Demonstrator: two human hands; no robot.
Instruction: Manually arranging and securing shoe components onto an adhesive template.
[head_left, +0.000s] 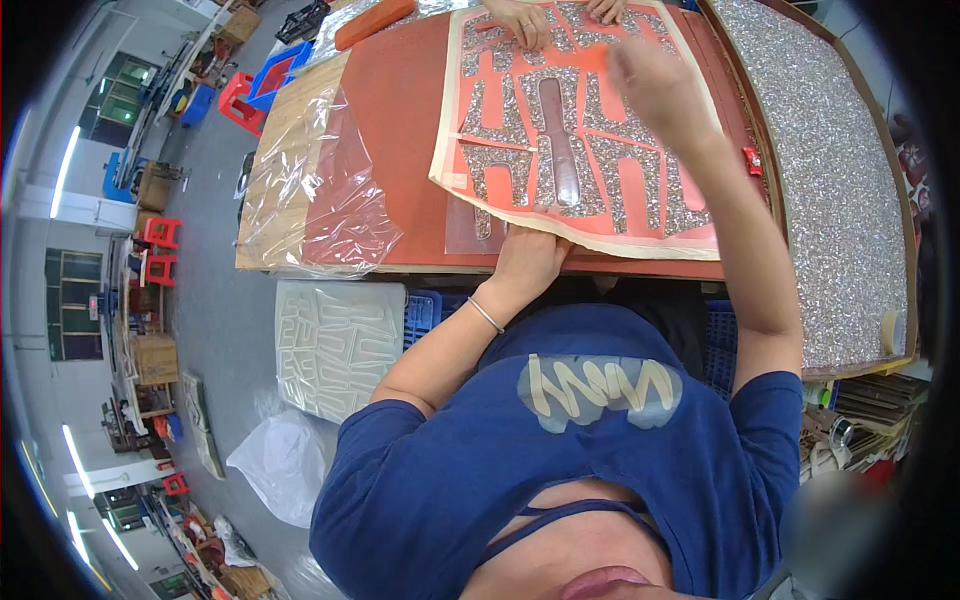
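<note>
A coral sheet with a cream border (660,237) lies on the red-topped table, with several glittery shapes (625,165) showing across it. My left hand (530,258) is at the sheet's near edge, its fingers hidden under that edge. Over the sheet's far right part is my right hand (655,85), raised and smeared by motion. An orange-red blur lies beside its fingertips, and whether the hand holds anything is unclear. Another person's two hands (520,22) rest on the sheet's far edge.
Clear plastic film (340,190) covers the table's left side. At right stands a framed board of silvery glitter material (840,170), with a tape roll (893,332) near its corner. A pale sheet with raised shapes (340,345) sits below the table's front edge, above a white plastic bag (280,468).
</note>
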